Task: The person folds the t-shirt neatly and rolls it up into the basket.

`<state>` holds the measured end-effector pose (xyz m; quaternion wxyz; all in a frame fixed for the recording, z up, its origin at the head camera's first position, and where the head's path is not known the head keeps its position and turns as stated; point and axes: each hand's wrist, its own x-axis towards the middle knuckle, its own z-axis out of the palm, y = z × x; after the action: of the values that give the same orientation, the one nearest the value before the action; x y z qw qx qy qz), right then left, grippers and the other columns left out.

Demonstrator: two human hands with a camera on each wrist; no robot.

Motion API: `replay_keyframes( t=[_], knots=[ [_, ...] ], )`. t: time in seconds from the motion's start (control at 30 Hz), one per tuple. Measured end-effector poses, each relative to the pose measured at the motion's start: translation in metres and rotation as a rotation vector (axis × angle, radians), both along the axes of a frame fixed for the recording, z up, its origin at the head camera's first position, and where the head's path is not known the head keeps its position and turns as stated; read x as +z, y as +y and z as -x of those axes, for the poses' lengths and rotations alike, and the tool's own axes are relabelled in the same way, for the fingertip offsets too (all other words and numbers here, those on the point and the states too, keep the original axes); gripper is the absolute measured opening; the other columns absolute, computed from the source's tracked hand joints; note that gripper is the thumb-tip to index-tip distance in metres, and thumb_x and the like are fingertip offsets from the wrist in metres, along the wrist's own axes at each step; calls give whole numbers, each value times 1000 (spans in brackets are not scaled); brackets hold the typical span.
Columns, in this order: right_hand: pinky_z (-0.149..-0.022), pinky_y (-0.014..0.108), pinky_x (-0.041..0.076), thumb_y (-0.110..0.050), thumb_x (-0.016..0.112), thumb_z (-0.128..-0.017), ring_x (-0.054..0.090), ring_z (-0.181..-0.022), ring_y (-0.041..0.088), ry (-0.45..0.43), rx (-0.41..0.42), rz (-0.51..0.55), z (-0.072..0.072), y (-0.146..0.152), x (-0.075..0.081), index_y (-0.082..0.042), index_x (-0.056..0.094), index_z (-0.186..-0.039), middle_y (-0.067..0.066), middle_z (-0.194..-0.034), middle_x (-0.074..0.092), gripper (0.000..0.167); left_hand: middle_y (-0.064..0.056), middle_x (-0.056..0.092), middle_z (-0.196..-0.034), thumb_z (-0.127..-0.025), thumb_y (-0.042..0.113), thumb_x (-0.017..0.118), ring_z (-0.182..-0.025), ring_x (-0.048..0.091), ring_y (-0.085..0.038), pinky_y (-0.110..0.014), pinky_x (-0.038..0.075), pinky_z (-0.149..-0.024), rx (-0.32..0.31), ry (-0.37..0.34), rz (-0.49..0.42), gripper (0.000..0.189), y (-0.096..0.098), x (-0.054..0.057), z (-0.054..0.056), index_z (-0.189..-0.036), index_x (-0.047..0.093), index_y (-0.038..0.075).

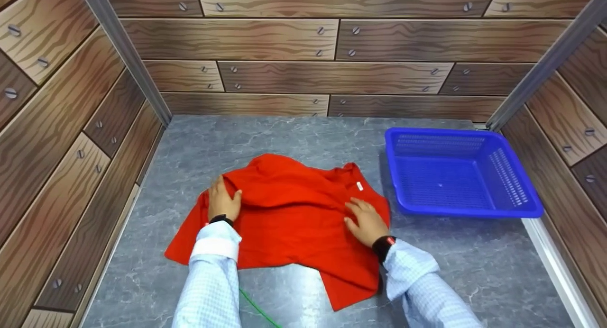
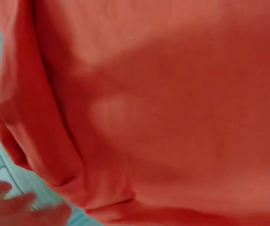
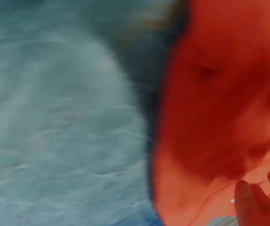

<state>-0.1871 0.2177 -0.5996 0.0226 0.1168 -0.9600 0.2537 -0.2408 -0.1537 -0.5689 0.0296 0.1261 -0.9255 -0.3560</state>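
Observation:
A red shirt (image 1: pixel 294 223) lies spread and wrinkled on the grey floor, with a small white label (image 1: pixel 359 186) near its upper right edge. My left hand (image 1: pixel 224 200) is at the shirt's left part, fingers extended, thumb toward the cloth. In the left wrist view, that hand's fingers (image 2: pixel 21 209) show beside a folded edge of the fabric. On the right side of the shirt, my right hand (image 1: pixel 367 221) is spread over the cloth, fingers straight. Two of its fingertips (image 3: pixel 252 200) appear at the corner of the right wrist view, over the red fabric.
A blue plastic basket (image 1: pixel 467 209) with perforated sides stands right of the shirt, close to the right wall. Wood-patterned walls (image 1: pixel 275 77) enclose the back and both sides. A thin green cord (image 1: pixel 258 309) runs along the floor at the front.

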Motion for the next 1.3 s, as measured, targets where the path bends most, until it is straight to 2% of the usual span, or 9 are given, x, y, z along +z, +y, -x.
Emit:
replay_keyframes(
  t=[0.17, 0.37, 0.57, 0.7, 0.77, 0.93, 1.1, 1.2, 1.3],
  knots=[
    [-117, 55, 28, -14, 64, -90, 34, -140, 48, -63, -52, 113, 13, -6, 7, 8, 51, -136, 27, -150, 39, 52, -28, 36, -152, -96, 20, 59, -138, 38, -44, -50, 30, -116, -42, -124, -11, 72, -3, -7, -3, -154, 21, -2],
    [-118, 56, 25, -12, 61, -91, 32, -139, 52, -184, -123, 185, 26, -5, 1, 10, 37, -145, 33, -149, 38, 63, -27, 45, -147, -97, 25, 58, -133, 46, -45, -50, 35, -113, -14, -159, -2, 64, 0, -5, -1, -150, 33, -1],
    [-105, 53, 40, -14, 63, -90, 51, -117, 47, -149, -229, 195, 28, -15, 7, 8, 49, -137, 30, -124, 60, 54, -19, 67, -120, -95, 24, 62, -112, 62, -40, -49, 47, -98, 22, -180, 58, 39, 7, 5, -1, -128, 60, 3],
    [-97, 51, 44, -14, 65, -90, 55, -108, 44, -109, -251, 172, 28, -20, 10, 5, 64, -123, 25, -113, 65, 39, -18, 68, -121, -96, 22, 60, -108, 64, -40, -50, 50, -94, 53, -182, 66, 30, 10, 7, -1, -122, 65, 6],
    [-94, 50, 45, -14, 66, -89, 57, -105, 43, -79, -263, 154, 27, -21, 10, 2, 69, -115, 23, -108, 67, 30, -17, 69, -118, -96, 21, 60, -106, 65, -40, -51, 50, -93, 79, -144, 61, 26, 10, 7, -1, -118, 67, 7],
    [-90, 50, 47, -12, 66, -89, 61, -99, 43, 7, -304, 155, 27, -18, 10, -2, 74, -105, 19, -100, 69, 20, -20, 71, -102, -93, 13, 61, -97, 65, -40, -50, 50, -87, 106, 58, 7, 18, 9, 6, -3, -104, 69, 2],
    [-87, 49, 49, -8, 65, -91, 64, -96, 40, 157, -334, 311, 26, -11, 16, 2, 73, -105, 21, -98, 69, 19, -21, 66, -94, -89, 8, 61, -90, 65, -36, -45, 52, -84, 100, 269, -124, 15, 9, 6, -8, -97, 67, -3],
    [-83, 44, 51, -5, 66, -89, 66, -90, 34, 277, -306, 410, 20, -6, 19, 3, 73, -101, 19, -94, 69, 16, -20, 63, -93, -86, 4, 61, -88, 67, -32, -40, 55, -81, 85, 378, -231, 11, 8, 4, -17, -93, 64, -4],
    [-79, 38, 51, -2, 69, -85, 65, -85, 29, 415, -209, 404, 6, 1, 17, 2, 73, -94, 15, -90, 68, 11, -15, 58, -88, -83, 0, 62, -85, 65, -27, -32, 56, -76, 61, 454, -297, 5, 3, -4, -35, -85, 59, -3]
  ],
)
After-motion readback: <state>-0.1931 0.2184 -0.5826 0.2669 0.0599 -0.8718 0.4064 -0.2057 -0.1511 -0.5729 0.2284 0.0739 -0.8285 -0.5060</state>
